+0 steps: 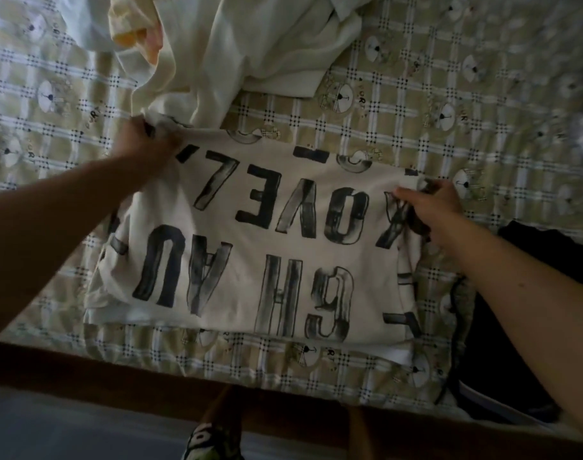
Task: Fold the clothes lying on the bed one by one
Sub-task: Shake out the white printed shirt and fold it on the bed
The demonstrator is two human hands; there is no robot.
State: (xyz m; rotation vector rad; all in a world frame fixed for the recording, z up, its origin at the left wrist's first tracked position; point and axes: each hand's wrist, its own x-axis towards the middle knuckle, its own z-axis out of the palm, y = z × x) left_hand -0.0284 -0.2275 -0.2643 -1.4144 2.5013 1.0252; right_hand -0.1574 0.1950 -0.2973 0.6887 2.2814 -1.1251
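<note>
The two bare forearms are nearest, the left forearm coming in from the left side and the right forearm from the right, both reaching out over the bed.

The left hand grips the far left corner of a white T-shirt; its fingers are curled into the cloth, which is a little blurred there. The right hand holds the far right corner of the same shirt, with the fingers bent over bunched cloth.

The T-shirt lies spread between the two hands and reaches back toward the person. It is mostly flat on the bed sheet. It has big black letters which read upside down from this view. Its near hem lies close to the edge of the bed, below both hands.

Beyond the left hand, a pile of white clothes lies crumpled, and its lower fold touches the shirt's far left corner. A pale yellow garment shows at the far left side of this pile. To the right of the right forearm, a dark garment lies on the sheet.

The sheet is checked, with small round figures printed on it. Under the forearms runs the brown wooden bed frame, then the grey floor, where one foot stands in patterned footwear.
</note>
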